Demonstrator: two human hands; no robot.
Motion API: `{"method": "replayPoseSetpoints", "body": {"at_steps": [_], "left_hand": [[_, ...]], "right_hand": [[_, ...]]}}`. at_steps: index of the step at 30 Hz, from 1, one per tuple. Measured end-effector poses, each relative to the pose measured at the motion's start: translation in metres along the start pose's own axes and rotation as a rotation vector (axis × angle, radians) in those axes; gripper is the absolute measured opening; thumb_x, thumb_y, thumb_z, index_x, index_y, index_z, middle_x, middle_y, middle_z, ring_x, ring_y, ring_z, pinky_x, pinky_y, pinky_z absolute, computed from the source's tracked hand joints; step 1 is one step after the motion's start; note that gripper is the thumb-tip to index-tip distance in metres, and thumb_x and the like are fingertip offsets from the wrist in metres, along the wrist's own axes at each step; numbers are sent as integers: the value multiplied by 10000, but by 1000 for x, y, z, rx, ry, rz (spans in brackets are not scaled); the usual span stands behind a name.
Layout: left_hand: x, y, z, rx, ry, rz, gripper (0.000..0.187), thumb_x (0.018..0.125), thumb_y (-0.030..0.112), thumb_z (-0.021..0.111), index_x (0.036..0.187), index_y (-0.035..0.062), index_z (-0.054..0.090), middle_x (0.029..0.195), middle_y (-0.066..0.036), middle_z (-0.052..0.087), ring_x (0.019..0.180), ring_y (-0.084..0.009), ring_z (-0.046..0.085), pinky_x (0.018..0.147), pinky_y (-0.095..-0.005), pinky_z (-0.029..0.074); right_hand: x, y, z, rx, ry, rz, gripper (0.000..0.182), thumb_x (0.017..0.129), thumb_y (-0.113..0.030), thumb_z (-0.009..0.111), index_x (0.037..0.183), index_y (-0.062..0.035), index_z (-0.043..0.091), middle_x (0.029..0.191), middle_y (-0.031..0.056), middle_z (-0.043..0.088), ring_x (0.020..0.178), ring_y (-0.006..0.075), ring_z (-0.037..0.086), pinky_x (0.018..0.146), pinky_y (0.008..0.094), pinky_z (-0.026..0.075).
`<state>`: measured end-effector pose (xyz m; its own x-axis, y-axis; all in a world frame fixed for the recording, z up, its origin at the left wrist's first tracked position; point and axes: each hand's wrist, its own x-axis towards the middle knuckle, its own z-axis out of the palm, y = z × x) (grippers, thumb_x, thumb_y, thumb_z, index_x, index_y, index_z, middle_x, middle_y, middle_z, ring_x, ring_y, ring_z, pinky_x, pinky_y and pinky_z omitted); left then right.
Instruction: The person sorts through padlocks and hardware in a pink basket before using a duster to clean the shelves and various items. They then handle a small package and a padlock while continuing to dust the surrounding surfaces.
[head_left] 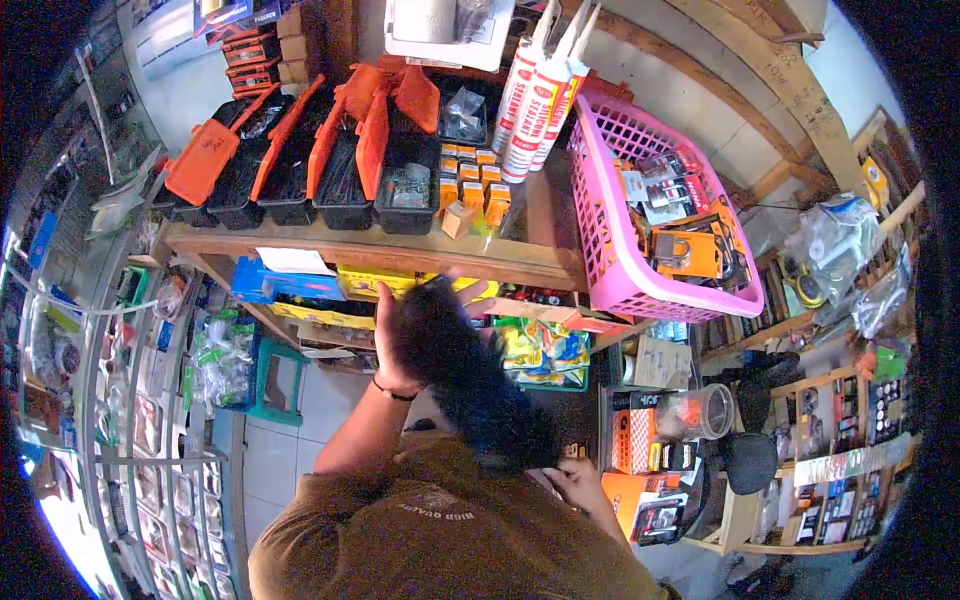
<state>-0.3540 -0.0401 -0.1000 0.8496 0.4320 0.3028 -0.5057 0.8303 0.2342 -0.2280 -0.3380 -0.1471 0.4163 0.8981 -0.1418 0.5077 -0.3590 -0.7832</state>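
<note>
A dark, bristly duster point(485, 385), blurred by motion, runs diagonally in front of my chest. My left hand point(398, 340) is raised below the shelf edge, its palm against the duster's upper end. The thumb and fingertips stretch out on either side of the bristles, which cover the rest of that hand. At the duster's lower end, my right hand point(582, 488) has curled fingers closed on it. The grip itself is partly hidden behind the bristles and my brown shirt.
Black bins with orange lids point(205, 160) line the wooden shelf point(400, 248) ahead, beside small orange boxes point(470, 185) and silicone sealant tubes point(540, 110). A pink basket point(620, 255) of packaged padlocks stands at right. A green stool point(275, 385) stands lower left.
</note>
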Motion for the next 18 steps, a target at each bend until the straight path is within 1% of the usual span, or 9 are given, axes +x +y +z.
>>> {"method": "replayPoseSetpoints", "body": {"at_steps": [2,3,5,8,10,12,14,16,18], "left_hand": [[4,-4,1,0,-34,4,774,793,636,278,1284,39,308,1304,-169,336,1207,-323,313,968,-475,281],[4,-5,1,-185,81,38,831,760,669,305,1298,38,266,1314,-194,302,1199,-347,311,967,-501,263],[5,-8,0,-374,195,66,894,727,702,331,1313,36,223,1323,-219,267,1191,-371,309,966,-527,246],[10,-7,-5,16,-41,-40,828,768,667,300,1310,44,241,1288,-180,352,1189,-312,344,991,-475,244],[12,-11,-3,-11,-42,-27,804,776,655,298,1294,40,274,1272,-178,375,1177,-316,360,989,-477,245],[13,-15,4,-21,354,144,850,737,682,345,1283,34,286,1288,-232,321,1182,-375,327,971,-529,238],[10,-10,5,-69,321,89,825,750,666,344,1273,31,299,1283,-231,329,1174,-375,338,961,-531,253],[8,-5,6,3,30,0,773,790,636,301,1270,31,305,1282,-186,357,1171,-328,363,971,-482,271],[9,-7,10,-14,23,21,777,793,642,271,1271,30,302,1279,-178,364,1171,-327,363,974,-462,278]], "right_hand": [[-1,15,1,-6,28,124,356,790,-289,602,595,-6,509,471,68,427,441,116,373,413,293,313],[-3,20,2,-7,54,251,342,790,-288,600,611,-8,519,486,79,440,456,123,396,428,289,337],[-5,2,2,17,26,191,340,788,-276,604,600,-8,514,485,79,440,454,121,396,427,289,339],[-6,21,4,65,-60,76,346,779,-251,614,565,-6,497,474,74,428,445,112,379,408,297,314],[-9,24,5,-4,28,150,349,778,-237,615,559,3,489,488,77,430,446,123,379,412,302,309],[-9,16,4,62,87,250,342,774,-237,618,575,10,491,497,92,430,447,130,385,415,303,315],[-6,8,-2,32,-16,104,327,780,-225,609,577,6,500,472,71,422,426,118,354,402,296,303],[-6,13,-4,29,-69,51,309,786,-236,604,600,-3,526,466,66,418,428,100,348,410,288,307],[-4,11,-5,92,-37,364,308,795,-246,598,611,-7,532,476,64,401,438,97,341,421,282,306]]}}
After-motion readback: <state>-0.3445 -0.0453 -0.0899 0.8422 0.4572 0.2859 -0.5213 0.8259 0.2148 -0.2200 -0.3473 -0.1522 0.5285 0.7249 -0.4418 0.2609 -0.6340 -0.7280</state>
